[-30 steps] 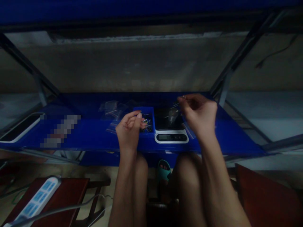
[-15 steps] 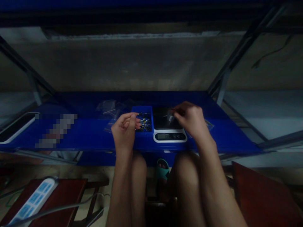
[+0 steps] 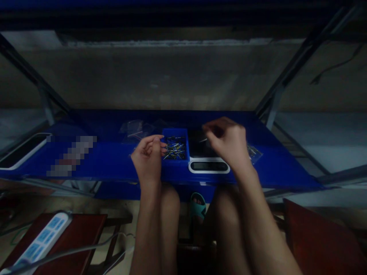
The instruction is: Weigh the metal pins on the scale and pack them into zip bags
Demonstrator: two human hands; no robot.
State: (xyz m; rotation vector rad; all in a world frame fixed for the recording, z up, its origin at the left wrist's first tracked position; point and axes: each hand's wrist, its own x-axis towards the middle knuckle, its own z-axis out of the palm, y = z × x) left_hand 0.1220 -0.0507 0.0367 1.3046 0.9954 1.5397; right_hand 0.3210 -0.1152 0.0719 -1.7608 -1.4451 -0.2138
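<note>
The open blue bin [image 3: 187,147] sat on the blue shelf [image 3: 100,160], holding a loose heap of slender metal pieces [image 3: 175,149], silvery with yellowish and dark parts. Just right of it stood the digital scale [image 3: 209,166], with a dark platform, a white front edge and a grey display strip. The bin's long axis ran front to back, away from the person; its metal pieces lay crisscrossed, many slanting up to the right, a few near the back lying almost crosswise. The scale's display strip ran left to right along the edge nearest the person. Plastic bags [image 3: 133,128] lay behind the left hand [image 3: 156,138], which was at the bin's left side, its thumb raised close to the bent index finger and the other fingers curled toward the bin; whether it pinched anything could not be told. The right hand [image 3: 204,131] was over the scale's platform, palm down, thumb and fingers bent toward each other; a thin pale sliver showed by its fingertips, but blur hid whether they gripped it. Right of that wrist, a small clear bag [image 3: 255,153] with slender metal pieces lay on the shelf.
</note>
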